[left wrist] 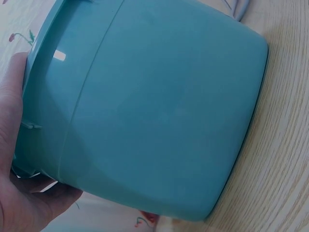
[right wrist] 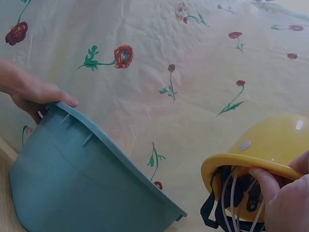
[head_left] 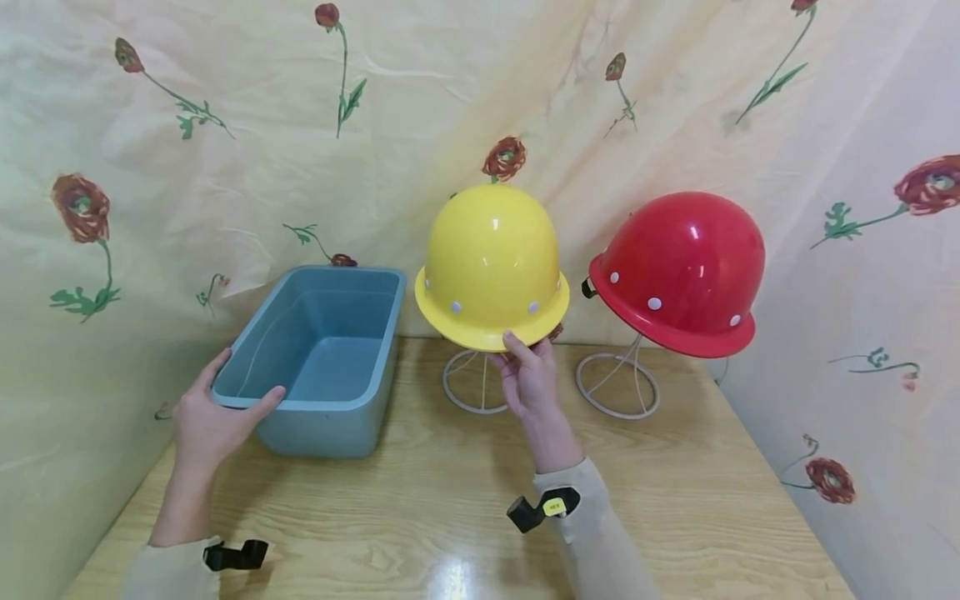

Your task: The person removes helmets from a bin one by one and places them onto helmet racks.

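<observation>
My left hand [head_left: 213, 421] grips the near left corner of a blue-green plastic tub [head_left: 322, 432], thumb over the rim and fingers along its outer side. The left wrist view shows the tub's outer wall [left wrist: 159, 111] standing on the table. To the right, a glossy yellow hard hat [head_left: 491, 250] sits over a white wire stand. My right hand [head_left: 532, 385] pinches its front brim, thumb on top and fingers beneath. Black straps [right wrist: 208, 209] and the stand's wires [right wrist: 233, 198] show under the hat in the right wrist view.
A red hard hat [head_left: 686, 258] rests tilted on a second wire stand [head_left: 618, 415] at the right. Flower-printed cloth [head_left: 420, 108] hangs behind and beside the wood-grain table [head_left: 412, 517]. Black cameras [head_left: 238, 555] are strapped to both wrists.
</observation>
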`<state>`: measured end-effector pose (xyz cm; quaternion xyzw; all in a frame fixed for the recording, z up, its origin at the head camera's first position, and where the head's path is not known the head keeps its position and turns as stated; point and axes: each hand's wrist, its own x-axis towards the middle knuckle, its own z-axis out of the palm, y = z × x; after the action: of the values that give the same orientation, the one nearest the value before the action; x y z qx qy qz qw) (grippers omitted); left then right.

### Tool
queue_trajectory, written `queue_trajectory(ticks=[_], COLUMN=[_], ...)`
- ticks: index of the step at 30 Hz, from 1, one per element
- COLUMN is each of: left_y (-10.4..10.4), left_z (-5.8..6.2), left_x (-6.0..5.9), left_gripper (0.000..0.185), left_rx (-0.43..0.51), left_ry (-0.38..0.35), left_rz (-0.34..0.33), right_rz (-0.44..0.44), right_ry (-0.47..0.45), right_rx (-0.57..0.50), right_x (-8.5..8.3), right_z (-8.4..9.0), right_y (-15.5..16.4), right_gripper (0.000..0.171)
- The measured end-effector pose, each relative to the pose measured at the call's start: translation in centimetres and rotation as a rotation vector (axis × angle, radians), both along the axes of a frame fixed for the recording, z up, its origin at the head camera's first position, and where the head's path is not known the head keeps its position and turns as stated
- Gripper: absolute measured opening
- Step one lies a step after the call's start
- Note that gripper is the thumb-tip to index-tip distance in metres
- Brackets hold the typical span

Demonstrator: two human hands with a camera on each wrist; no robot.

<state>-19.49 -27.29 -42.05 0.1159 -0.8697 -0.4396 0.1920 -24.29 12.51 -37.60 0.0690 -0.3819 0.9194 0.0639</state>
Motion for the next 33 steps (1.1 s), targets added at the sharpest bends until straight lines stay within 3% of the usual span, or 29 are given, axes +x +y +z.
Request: queue_trajectory(ticks=[9,18,25,33], left_y=[-0.9,-1.6,0.0,-0.1], left_z=[0.0,-0.2,-0.5,0.0], left_x=[0.4,1.6,0.8,0.0], left_gripper=[0.103,0.103,0.102,0.101], left_rx=[-0.003,-0.029,-0.016,-0.012], left_ry=[0.000,0.007,0.015,0.066], left_rz=[0.011,0.019,-0.007,-0.019], right_rz=[0.024,0.057,0.067,0.090], right_ry=[-0.037,-0.077,-0.156,-0.133], right_rx=[0.055,0.169,0.211,0.248], right_x=[-0.4,0.3,0.6,-0.2], right_z=[-0.2,-0.6,-0.6,-0.2], right_y=[-0.8,-0.7,1.4,1.5], right_gripper=[0.045,0.035,0.038,0.035])
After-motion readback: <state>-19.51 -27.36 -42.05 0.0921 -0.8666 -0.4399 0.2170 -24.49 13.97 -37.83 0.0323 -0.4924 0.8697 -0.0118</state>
